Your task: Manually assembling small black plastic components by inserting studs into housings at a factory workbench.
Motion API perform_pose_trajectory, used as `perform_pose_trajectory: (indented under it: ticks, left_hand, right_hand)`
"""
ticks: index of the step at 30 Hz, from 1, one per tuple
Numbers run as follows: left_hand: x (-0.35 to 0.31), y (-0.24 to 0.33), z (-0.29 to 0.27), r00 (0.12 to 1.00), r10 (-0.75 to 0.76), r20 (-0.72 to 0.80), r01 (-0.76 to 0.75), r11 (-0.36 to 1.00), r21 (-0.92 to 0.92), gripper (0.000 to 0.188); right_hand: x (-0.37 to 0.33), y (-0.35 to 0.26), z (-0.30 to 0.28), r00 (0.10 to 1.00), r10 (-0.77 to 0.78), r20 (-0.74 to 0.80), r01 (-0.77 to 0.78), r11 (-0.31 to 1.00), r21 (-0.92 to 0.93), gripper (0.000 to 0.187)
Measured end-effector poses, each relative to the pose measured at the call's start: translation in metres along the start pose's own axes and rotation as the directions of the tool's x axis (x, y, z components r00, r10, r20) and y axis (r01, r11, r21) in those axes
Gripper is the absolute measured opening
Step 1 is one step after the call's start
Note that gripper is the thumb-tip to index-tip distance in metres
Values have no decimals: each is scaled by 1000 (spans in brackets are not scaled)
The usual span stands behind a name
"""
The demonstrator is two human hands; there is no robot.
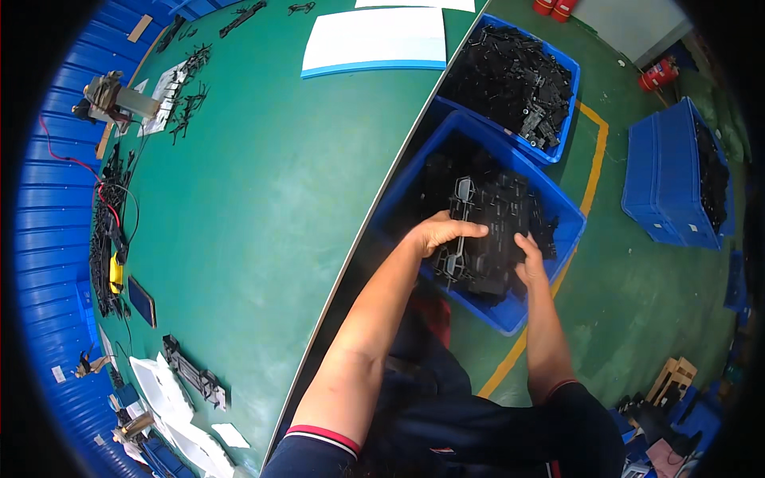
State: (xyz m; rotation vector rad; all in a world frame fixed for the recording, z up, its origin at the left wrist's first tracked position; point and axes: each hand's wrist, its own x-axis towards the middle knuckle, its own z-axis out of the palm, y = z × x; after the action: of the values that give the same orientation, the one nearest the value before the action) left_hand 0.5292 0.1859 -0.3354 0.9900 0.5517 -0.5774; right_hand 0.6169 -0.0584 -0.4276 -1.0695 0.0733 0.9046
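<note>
Both my hands grip a stack of black moulded plastic parts (498, 239) over a blue crate (570, 209) beside the table. My left hand (445, 233) closes on the stack's left side, its thumb lying across the top. At the right edge, my right hand (529, 259) holds with the thumb uppermost; its other fingers are mostly hidden. Open frame-like ends stick out on the left of the stack. More black parts lie in the crate around and below it. How many pieces I hold cannot be made out.
A second blue crate (575, 88) full of black parts stands beyond. Stacked blue crates (661, 179) are on the right, near a red fire extinguisher (658, 74). The green table (263, 199) to my left bears a long black part (194, 372), a phone (142, 301) and a white board (374, 38).
</note>
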Motion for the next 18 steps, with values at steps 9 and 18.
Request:
perform_pose_trajectory:
  ticks: [9, 18]
  left_hand:
    - [12, -53, -54, 741, 299, -601, 193, 762, 618, 79]
    - [-73, -91, 28, 899, 222, -379, 148, 659, 737, 58]
  right_hand:
    - [36, 73, -19, 793, 280, -540, -570, 654, -498, 91]
    - [-2, 166, -21, 984, 169, -50, -142, 592, -793, 12]
